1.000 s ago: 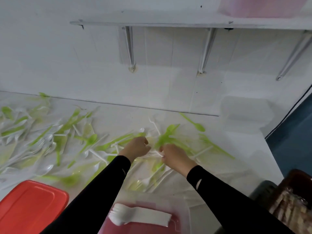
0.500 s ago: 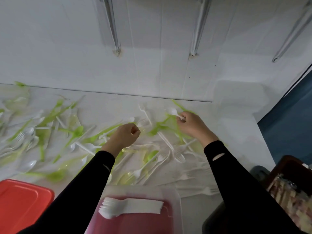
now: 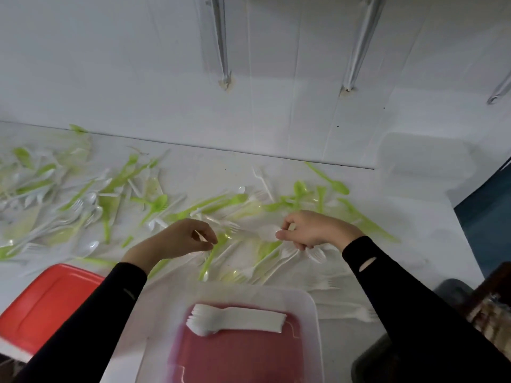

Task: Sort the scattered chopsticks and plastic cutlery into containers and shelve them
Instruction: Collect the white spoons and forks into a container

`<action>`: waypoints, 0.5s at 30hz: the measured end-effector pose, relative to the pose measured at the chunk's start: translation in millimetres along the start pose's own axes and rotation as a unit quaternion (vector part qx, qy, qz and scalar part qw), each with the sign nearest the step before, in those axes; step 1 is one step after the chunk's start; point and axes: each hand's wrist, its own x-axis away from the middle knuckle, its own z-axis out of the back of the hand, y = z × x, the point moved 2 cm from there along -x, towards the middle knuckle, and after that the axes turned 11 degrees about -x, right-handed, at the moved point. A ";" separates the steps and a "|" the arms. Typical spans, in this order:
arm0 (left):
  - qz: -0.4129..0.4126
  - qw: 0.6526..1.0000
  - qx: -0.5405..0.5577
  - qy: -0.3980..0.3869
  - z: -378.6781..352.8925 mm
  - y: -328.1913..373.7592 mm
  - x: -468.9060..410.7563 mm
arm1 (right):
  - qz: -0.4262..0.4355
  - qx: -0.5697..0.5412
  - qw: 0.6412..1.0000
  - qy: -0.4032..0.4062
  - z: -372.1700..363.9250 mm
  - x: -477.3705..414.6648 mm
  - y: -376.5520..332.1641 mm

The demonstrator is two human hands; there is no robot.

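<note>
Green and white plastic cutlery [image 3: 154,205] lies scattered over the white table [image 3: 414,244]. My right hand [image 3: 315,230] pinches a white plastic spoon [image 3: 266,233] by its handle, just above the pile. My left hand [image 3: 179,240] hovers to its left with fingers curled and thumb meeting fingertip round a thin white piece that is mostly hidden. In front of me stands a translucent tub [image 3: 313,302] with a red bottom, and a neat stack of white forks [image 3: 235,322] lies inside it.
A red lid [image 3: 47,305] rests at the table's front left. A clear box [image 3: 425,161] sits against the wall at the back right. Shelf brackets [image 3: 224,51] hang on the wall above. Dark objects [image 3: 453,294] stand beyond the table's right edge.
My right hand reached to the far right, picked up a white spoon and has come back toward the middle with it. My left hand stayed curled over the pile. The view tilted downward.
</note>
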 end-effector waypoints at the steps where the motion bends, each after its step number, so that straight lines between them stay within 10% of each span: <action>1: -0.006 1.000 -0.014 -0.001 -3.2 -7.7 4.2 | 0.019 -0.011 1.000 -0.007 -9.0 -1.3 -2.5; 9: -0.008 0.989 0.004 0.147 0.8 -51.3 11.4 | 0.092 -0.027 0.995 -0.018 -56.0 -10.3 -20.1; 15: -0.037 0.987 -0.139 0.076 -2.3 -72.0 9.7 | 0.161 0.027 0.986 -0.031 -85.9 -21.3 -62.5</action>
